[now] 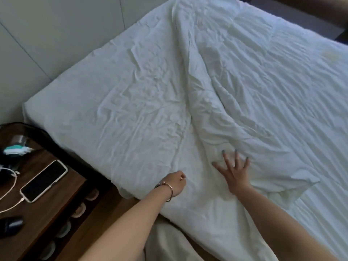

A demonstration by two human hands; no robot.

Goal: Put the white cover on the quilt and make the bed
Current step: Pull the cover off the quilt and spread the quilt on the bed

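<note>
pale panelled wall (56, 34), wooden bedside table (37, 213), dim daylight

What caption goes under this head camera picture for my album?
Right hand spread flat on the rumpled white quilt, left hand curled at the bed's edge, phone charging on the side table.
</note>
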